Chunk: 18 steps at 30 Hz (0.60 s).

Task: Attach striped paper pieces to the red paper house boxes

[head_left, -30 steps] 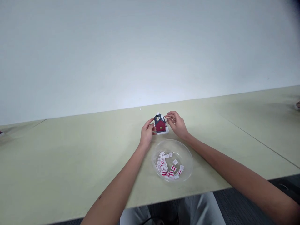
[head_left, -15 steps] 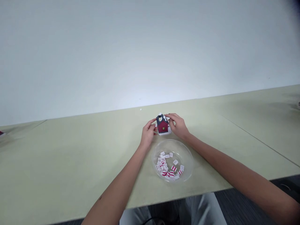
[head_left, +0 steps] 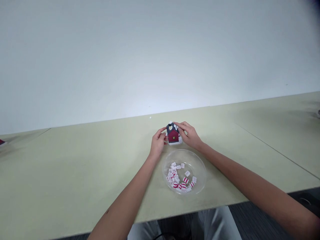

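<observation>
Small house [head_left: 173,135] stood roughly upright between the two hands, just beyond the bowl [head_left: 202,171]; could not tell whether its base rested on the tabletop [head_left: 75,173] or was lifted slightly. Left hand [head_left: 158,141] held the house by its left side, fingers curled narrow around the edge. Right hand [head_left: 189,135] had its fingertips close together against the right side of the roof; whether they pinched a small part there could not be told. Dark gap visible in the roof, left of those fingertips.

White and red-striped pieces [head_left: 173,175] lay in the bowl, most heaped toward its left side.

On handling, my judgement: the left hand did best as a steady brace, low on the wall, while the right worked the roof with light, square fingertip pressure. A hard sideways push would likely have tipped the house.
</observation>
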Each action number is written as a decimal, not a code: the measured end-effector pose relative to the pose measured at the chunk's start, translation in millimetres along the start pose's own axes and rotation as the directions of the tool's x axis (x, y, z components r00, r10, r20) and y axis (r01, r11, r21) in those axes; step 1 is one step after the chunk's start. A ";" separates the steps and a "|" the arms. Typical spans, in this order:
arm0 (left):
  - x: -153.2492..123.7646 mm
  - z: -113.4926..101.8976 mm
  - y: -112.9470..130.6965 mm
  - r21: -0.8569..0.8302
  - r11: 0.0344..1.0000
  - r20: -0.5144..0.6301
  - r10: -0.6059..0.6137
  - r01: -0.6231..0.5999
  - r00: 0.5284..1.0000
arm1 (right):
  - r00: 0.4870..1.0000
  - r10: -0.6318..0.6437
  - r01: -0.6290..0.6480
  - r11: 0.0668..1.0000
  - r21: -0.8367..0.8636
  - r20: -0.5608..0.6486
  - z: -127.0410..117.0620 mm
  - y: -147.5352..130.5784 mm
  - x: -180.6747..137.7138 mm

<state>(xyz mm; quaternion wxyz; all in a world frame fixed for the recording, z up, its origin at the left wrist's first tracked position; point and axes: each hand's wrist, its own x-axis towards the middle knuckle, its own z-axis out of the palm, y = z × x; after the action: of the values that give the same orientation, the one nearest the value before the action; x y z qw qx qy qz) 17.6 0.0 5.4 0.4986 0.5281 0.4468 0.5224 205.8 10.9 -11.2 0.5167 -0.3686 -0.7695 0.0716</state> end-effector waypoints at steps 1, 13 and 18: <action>-0.1 0.1 0.1 0.001 1.000 0.001 0.001 -0.001 1.000 | 1.000 0.003 -0.003 1.000 0.005 0.001 0.0 0.1 0.4; 1.3 1.1 -2.0 0.057 0.998 -0.001 0.033 -0.033 0.999 | 0.996 0.087 -0.085 0.994 0.072 -0.034 0.1 -2.9 2.0; 2.0 0.9 -2.6 0.059 0.997 0.000 0.040 -0.040 0.999 | 0.986 0.160 -0.150 0.977 0.153 -0.053 3.7 0.9 0.6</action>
<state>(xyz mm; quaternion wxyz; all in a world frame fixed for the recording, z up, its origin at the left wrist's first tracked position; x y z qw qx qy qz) 18.7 2.2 3.0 0.4722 0.5509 0.4517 0.5192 203.0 12.9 -12.9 0.5603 -0.3901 -0.7137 0.1567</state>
